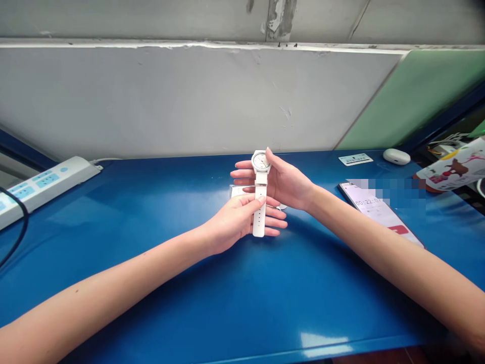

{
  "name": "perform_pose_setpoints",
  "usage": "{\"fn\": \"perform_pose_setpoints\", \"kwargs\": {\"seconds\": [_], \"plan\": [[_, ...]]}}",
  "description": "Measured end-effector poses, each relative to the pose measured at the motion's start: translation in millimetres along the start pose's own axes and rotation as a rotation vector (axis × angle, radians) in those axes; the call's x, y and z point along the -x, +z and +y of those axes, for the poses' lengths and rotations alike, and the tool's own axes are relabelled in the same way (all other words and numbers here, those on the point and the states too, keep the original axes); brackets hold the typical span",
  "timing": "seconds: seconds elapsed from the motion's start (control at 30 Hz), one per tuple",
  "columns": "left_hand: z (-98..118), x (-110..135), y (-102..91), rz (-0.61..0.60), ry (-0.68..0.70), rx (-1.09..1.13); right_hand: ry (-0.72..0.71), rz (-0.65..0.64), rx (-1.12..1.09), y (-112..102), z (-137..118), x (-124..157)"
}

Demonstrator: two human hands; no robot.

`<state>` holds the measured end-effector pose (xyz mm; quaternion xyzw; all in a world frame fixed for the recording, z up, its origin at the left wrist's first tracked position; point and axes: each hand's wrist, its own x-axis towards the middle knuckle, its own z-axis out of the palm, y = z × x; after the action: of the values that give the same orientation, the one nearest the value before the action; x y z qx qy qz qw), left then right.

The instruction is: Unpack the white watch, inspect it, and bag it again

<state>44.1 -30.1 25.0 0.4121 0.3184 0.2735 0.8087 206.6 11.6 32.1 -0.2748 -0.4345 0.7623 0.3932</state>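
A white wristwatch (260,162) with a round dial and a white strap is held up over the blue table. My left hand (242,217) pinches the strap's holed end between thumb and fingers, its other fingers stretched out behind. At the watch case, my right hand (282,182) grips with the thumb on the dial's edge and the fingers behind it. The strap hangs straight down toward me. Partly hidden behind my hands, a small white object (237,191) lies on the table; its kind I cannot make out.
On the blue table (151,313), a white power strip (49,184) with a black cable lies at left. To the right are a phone (379,212) showing a timer, a card (355,160), a white earbud case (396,156) and a printed package (452,167). A wall (170,101) rises behind.
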Motion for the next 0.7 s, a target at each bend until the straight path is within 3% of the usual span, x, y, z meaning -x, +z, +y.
{"fn": "perform_pose_setpoints", "kwargs": {"seconds": [0.17,0.43,0.7], "plan": [[-2.9,-0.8,3.1,0.016,-0.027,0.004,-0.004,0.046,0.007,1.9,1.7,-0.5],[-2.9,-1.0,3.5,0.019,-0.075,0.032,0.009,0.039,-0.091,5.4,-4.7,2.4],[1.0,0.6,5.8,0.102,-0.057,0.016,0.019,-0.006,-0.167,3.5,-9.1,1.6]]}}
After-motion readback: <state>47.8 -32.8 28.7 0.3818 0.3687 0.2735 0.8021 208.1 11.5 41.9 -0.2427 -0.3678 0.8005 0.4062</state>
